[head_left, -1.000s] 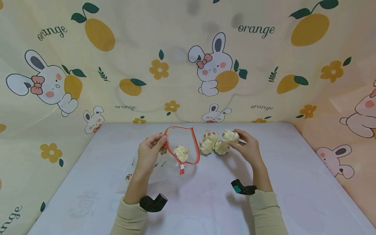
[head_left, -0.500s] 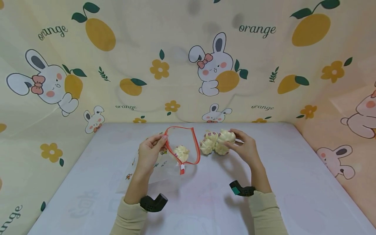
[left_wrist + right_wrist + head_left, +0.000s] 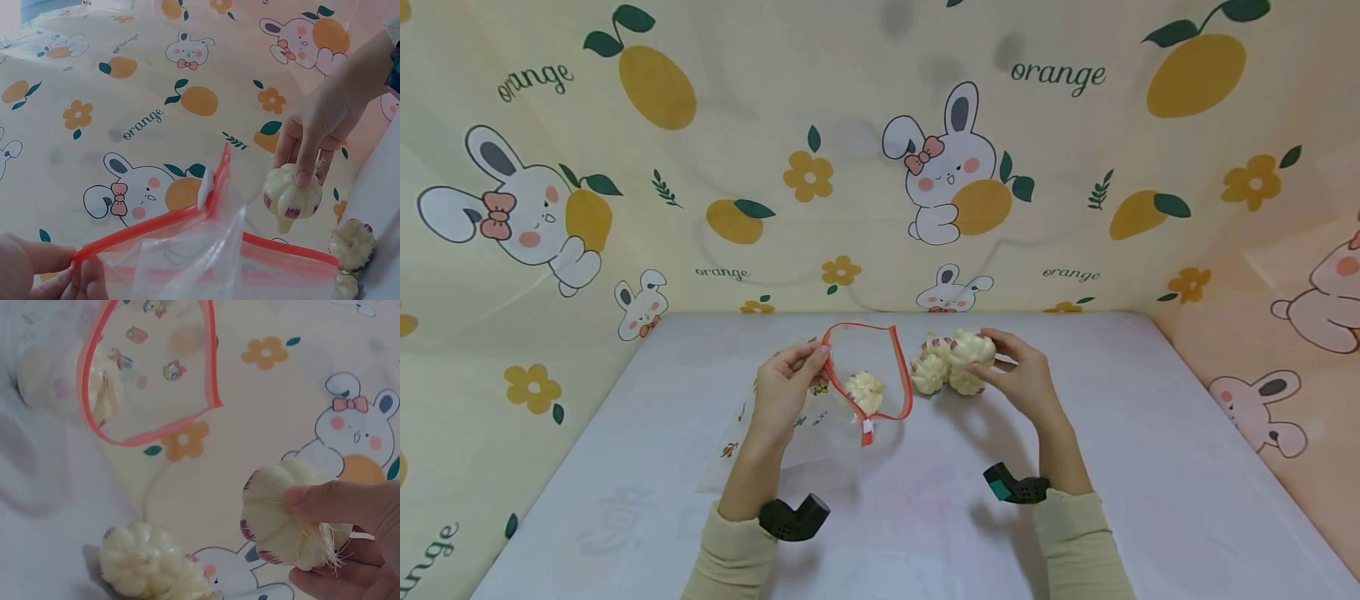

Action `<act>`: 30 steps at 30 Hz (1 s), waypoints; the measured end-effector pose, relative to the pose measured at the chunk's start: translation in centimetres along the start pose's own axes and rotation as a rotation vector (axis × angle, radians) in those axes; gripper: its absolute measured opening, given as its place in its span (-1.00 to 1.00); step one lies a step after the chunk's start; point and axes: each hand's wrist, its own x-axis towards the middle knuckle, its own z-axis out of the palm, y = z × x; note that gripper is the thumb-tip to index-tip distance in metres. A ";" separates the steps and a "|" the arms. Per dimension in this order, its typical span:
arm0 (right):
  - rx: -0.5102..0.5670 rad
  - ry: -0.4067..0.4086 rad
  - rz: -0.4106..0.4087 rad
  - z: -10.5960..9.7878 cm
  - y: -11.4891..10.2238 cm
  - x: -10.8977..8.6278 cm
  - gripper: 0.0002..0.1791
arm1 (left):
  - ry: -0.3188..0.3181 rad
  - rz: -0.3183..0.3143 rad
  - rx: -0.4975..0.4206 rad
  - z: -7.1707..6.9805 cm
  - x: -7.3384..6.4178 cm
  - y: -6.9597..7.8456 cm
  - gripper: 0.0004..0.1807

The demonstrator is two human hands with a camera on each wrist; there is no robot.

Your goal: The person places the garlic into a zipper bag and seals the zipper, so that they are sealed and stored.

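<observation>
The left hand (image 3: pixel 781 387) is pinching, between thumb and fingers, one side of a clear plastic zip bag with a red-orange rim (image 3: pixel 903 367), and the bag's mouth is gaping towards the right. The right hand (image 3: pixel 1028 379) is gripping a round, pale cream garlic bulb with purple-streaked cloves (image 3: pixel 973 348); the thumb and fingers are spreading as wide as the bulb and pressing it from opposite sides. The gripped bulb is hanging above the white table (image 3: pixel 940 508), to the right of the bag and apart from it. One more cream bulb (image 3: pixel 865 392) is lying inside the bag. Other bulbs (image 3: pixel 929 375) are sitting close together on the table; there are probably three, but the gripped one is partly blocking them.

The step in hand, I judge, is bagging the bulbs singly. The next move would call for bringing the gripped bulb leftwards through the rim, clear of its edge, and releasing it well inside, with the left hand supporting the opening.

On the cream backdrop cloth (image 3: pixel 865 183), "orange" is repeating in dark script among rabbits and fruit. The bag is showing small coloured printed figures (image 3: pixel 175 370) but no readable brand. Faint marks (image 3: pixel 617 521) on the table are looking too pale to read.
</observation>
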 end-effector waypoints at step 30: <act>0.106 -0.131 -0.066 1.7 -2.8 -0.7 -0.39 | -0.005 -0.010 -0.006 0.0 0.1 -0.1 -0.72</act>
